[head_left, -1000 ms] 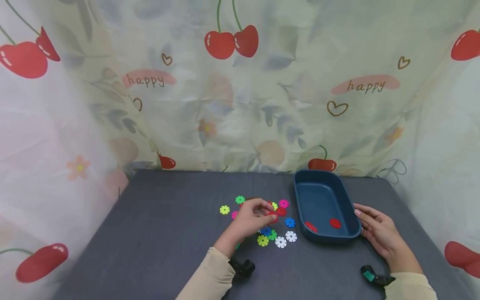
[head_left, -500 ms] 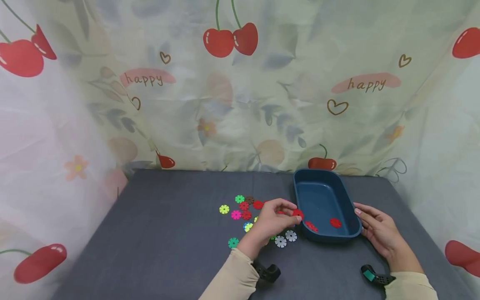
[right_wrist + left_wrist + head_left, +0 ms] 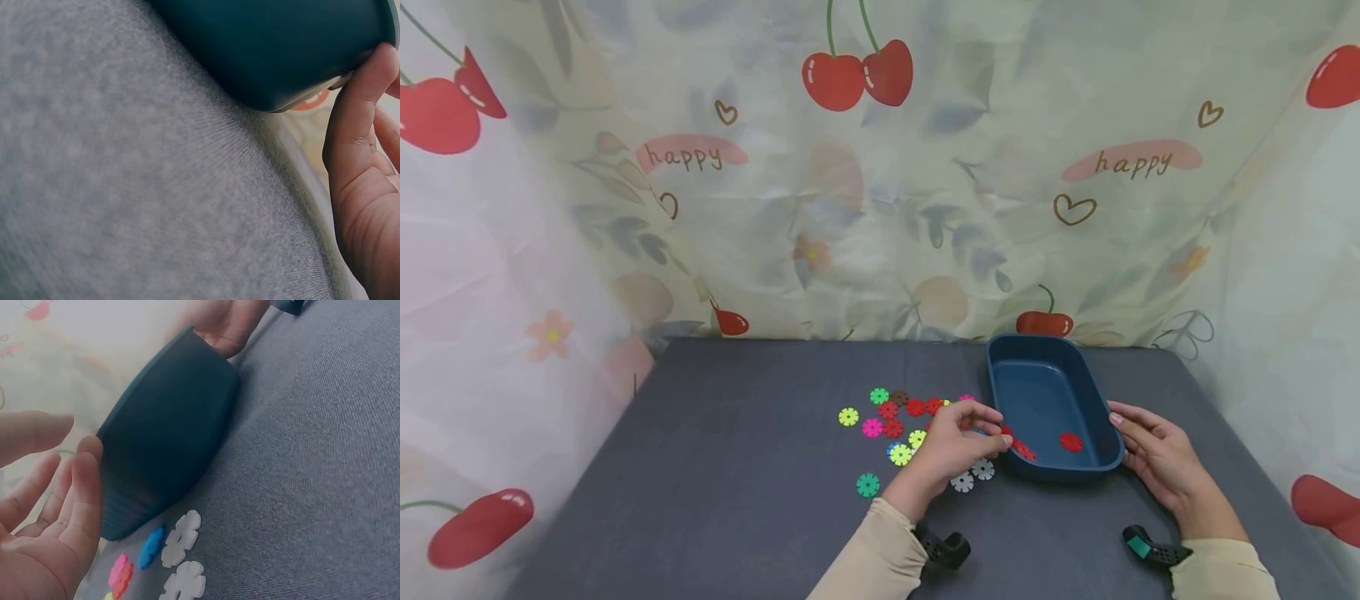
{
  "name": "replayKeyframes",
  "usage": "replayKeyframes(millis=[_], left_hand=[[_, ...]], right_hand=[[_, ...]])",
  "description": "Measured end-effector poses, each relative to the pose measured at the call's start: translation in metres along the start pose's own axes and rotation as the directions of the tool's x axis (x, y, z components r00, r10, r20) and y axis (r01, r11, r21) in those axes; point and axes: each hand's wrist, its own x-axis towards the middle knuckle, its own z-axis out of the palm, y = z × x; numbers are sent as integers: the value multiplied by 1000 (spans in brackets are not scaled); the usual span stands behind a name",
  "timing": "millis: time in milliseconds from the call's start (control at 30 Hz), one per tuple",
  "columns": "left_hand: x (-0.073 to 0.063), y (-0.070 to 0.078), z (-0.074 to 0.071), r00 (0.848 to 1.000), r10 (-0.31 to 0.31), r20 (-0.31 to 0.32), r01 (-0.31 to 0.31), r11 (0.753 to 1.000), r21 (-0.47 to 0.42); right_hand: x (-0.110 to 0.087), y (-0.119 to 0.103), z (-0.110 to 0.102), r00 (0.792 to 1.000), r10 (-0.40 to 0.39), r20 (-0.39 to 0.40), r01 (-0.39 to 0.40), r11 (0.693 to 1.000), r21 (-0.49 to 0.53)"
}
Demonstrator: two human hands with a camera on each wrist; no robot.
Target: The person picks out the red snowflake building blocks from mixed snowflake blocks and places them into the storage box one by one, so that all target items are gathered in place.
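Observation:
A deep blue plastic tray (image 3: 1047, 396) stands at the right, with red snowflake discs in its near end. One red disc (image 3: 1071, 442) lies flat; another red disc (image 3: 1024, 451) leans by the left wall. My left hand (image 3: 957, 446) is at the tray's left rim, a further red disc partly showing just past its fingertips. In the left wrist view the thumb and fingers (image 3: 86, 487) are spread apart, nothing between them. My right hand (image 3: 1165, 462) holds the tray's right rim; in the right wrist view a fingertip (image 3: 382, 59) presses just at the rim.
Several loose snowflake discs lie left of the tray, among them a yellow disc (image 3: 848, 417), a teal disc (image 3: 868, 485) and a white disc (image 3: 962, 482). My left forearm covers some. A patterned curtain (image 3: 880, 208) rises behind the grey table (image 3: 760, 467).
My left hand has moved right from the loose discs to the tray's left rim, carrying a red disc and letting it go there. The right hand stays on the tray.

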Motion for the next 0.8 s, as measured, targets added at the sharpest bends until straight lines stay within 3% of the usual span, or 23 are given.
replayKeyframes(millis=[367, 800], left_hand=[[4, -2, -14, 999, 26, -41, -26, 1000, 1], [10, -4, -48, 977, 70, -203, -79, 996, -39]], right_hand=[[1, -2, -1, 1000, 15, -16, -16, 1000, -9], [0, -1, 0, 1000, 3, -11, -3, 1000, -23]])
